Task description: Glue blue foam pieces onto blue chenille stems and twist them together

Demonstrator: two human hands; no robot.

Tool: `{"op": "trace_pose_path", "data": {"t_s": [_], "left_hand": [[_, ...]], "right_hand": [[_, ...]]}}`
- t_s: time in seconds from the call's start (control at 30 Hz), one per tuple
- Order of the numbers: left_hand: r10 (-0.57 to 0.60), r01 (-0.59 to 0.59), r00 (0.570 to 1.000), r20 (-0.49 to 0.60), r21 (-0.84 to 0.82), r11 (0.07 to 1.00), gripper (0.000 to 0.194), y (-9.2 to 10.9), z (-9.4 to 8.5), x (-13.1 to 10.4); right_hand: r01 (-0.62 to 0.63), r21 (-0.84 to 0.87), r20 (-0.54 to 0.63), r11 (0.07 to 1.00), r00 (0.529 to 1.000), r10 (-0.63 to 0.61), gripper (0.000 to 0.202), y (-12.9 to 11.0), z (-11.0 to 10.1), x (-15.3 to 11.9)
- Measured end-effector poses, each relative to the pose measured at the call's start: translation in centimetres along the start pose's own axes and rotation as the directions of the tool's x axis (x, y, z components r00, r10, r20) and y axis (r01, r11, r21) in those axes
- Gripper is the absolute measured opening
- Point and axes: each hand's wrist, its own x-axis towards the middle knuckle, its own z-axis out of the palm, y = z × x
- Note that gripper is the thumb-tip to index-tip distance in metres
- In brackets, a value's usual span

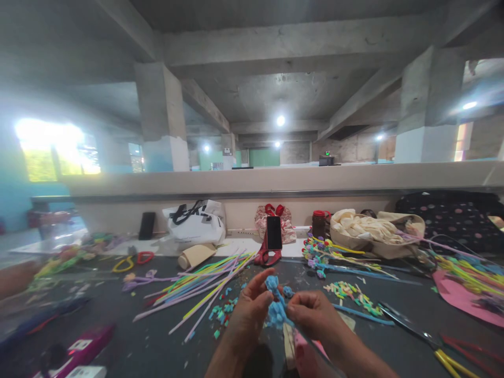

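Both my hands are close together over the dark table, near its front edge. My left hand [252,307] pinches a fuzzy blue pipe-cleaner flower [271,284] between thumb and fingers. My right hand [315,315] has its fingers closed on the stem of the same flower, just right of the left fingertips. More blue loops of it hang between the hands. A small blue fuzzy ball [287,291] shows just behind them. Cut bits of blue, green and red pipe cleaner [226,312] lie left of my left hand.
Scissors [427,336] lie at the right, beside pale cut pieces [352,295]. Long pipe cleaners [212,283] spread at centre left; finished-looking flowers [317,257] lie behind. A phone [274,232], a white bag [197,223] and a tan bag [378,244] line the back. Another person's hand [18,278] is at far left.
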Motion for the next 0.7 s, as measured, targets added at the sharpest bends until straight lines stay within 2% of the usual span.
{"op": "trace_pose_path", "data": {"t_s": [0.5,0.63,0.7], "left_hand": [[0.02,-0.017,0.997,-0.069,0.03,0.999,0.03,0.1,0.3,0.0],[0.015,-0.014,1.0,0.018,-0.039,0.999,0.049,0.3,0.7,-0.3],[-0.004,0.009,0.998,0.062,-0.078,0.997,0.058,0.3,0.8,-0.3]], "right_hand": [[0.017,-0.001,0.005,1.0,1.0,-0.017,0.025,0.2,0.0,-0.1],[-0.004,0.012,0.029,1.0,1.0,0.004,0.031,0.7,-0.7,0.6],[-0.01,-0.005,-0.004,1.0,1.0,0.01,0.035,0.6,-1.1,1.0]]}}
